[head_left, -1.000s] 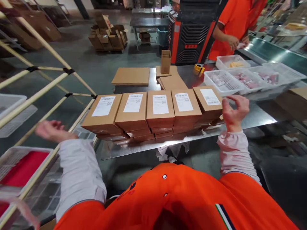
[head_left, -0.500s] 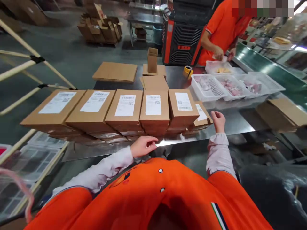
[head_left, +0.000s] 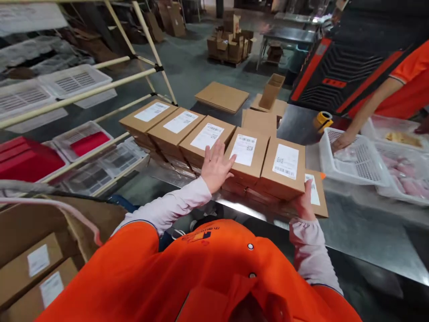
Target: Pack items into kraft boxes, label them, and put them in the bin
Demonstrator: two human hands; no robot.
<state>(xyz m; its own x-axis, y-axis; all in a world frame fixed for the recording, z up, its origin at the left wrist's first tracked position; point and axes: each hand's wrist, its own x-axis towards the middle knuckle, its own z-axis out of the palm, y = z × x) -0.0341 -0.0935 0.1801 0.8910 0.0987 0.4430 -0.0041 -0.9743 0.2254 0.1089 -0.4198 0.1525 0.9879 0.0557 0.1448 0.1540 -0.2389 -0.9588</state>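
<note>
Around twelve o'clock from the wearer's chest: five labelled cartons [head_left: 228, 132] stand in a row on a metal table [head_left: 362, 223]
Left hand [head_left: 217, 169], fingers spread apart, lies over the third and fourth from the left; right hand [head_left: 304, 203] is at the end carton's [head_left: 268, 167] right side, one o'clock, its grip hard to tell, a lower carton [head_left: 321, 197] just beside, a white basket [head_left: 351, 176] at two o'clock

Brown boxes [head_left: 250, 172]; white labels [head_left: 243, 150], black print; orange shirt [head_left: 214, 257]; pale sleeves [head_left: 174, 203]; yellow tape roll [head_left: 323, 120].
</note>
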